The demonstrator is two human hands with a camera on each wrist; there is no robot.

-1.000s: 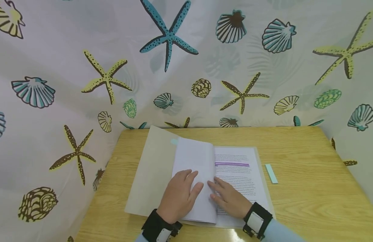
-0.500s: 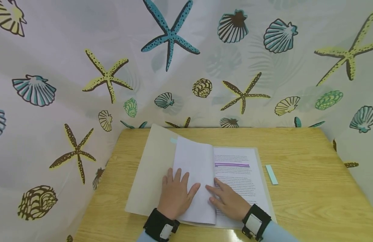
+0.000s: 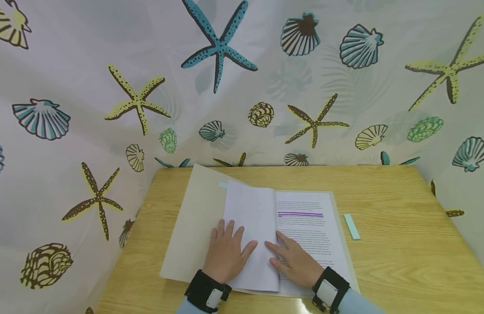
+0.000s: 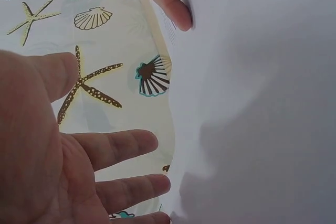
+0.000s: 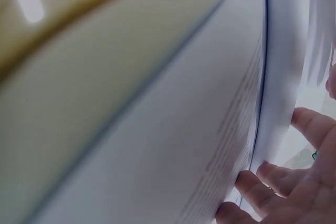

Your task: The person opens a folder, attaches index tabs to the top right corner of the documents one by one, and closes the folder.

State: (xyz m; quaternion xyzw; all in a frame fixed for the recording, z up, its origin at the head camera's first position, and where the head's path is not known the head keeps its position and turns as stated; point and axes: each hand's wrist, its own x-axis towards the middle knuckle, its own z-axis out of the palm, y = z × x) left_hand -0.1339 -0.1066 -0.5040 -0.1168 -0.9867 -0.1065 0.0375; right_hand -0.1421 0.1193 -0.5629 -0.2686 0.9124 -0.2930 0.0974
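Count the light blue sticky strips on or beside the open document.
2. One light blue paper strip lies on the wooden table, right of the printed page. Another small light blue tab sits on the beige folder cover; more may be hidden.

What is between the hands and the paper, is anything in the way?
Nothing visible is in the way. The left hand lies flat on the turned page, and the right hand rests with straight fingers on the printed page. The small blue strip lies off to the side on the table.
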